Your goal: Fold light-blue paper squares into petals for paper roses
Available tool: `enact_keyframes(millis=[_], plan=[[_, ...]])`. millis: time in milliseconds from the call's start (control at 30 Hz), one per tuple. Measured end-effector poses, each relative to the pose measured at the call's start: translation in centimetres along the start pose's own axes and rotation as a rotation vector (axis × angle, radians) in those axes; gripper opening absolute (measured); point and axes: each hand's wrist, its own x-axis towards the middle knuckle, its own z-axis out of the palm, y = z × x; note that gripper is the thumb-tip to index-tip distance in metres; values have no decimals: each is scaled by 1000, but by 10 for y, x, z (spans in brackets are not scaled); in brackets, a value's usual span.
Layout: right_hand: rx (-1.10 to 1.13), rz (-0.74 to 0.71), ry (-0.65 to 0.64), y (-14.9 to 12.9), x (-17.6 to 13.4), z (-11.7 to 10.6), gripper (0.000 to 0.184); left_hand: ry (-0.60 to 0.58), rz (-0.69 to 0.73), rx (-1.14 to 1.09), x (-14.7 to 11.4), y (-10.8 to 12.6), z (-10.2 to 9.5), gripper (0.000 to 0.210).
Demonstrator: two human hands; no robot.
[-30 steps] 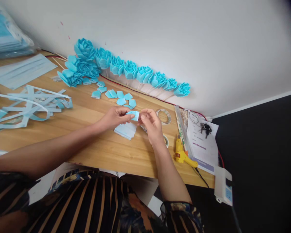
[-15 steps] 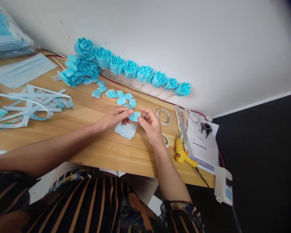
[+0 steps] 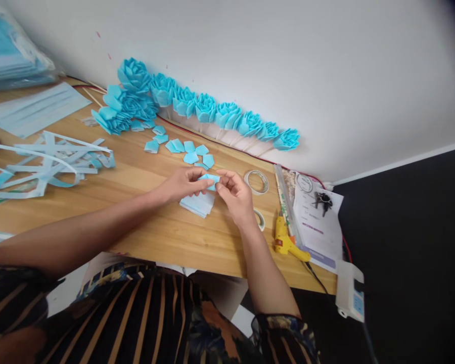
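Observation:
Between my two hands is a small folded piece of light blue fabric. My left hand pinches its left part, the thumb lying across the front. At its right edge my right hand has thumb and fingertips closed on it. Just below lies a stack of pale blue sheets on the wooden table, partly covered by my left fingers. Beyond my hands several folded blue petals are scattered. A row of blue fabric flowers on sticks leans against the wall.
Two tape rolls sit right of my hands. Farther right are a yellow glue gun, papers with keys and a white power strip. Cut blue-white strips, a flat sheet and a plastic bag of masks occupy the left.
My left thumb has shifted right and lower across the blue piece, whose upper edge now appears folded over. My right hand stays almost in place. The view has moved very slightly.

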Motion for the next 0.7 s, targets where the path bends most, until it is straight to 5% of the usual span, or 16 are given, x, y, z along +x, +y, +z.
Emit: enact_keyframes(millis=[700], plan=[[-5, -7, 31, 1, -1, 1, 25, -16, -31, -25, 4, -5, -3, 25]])
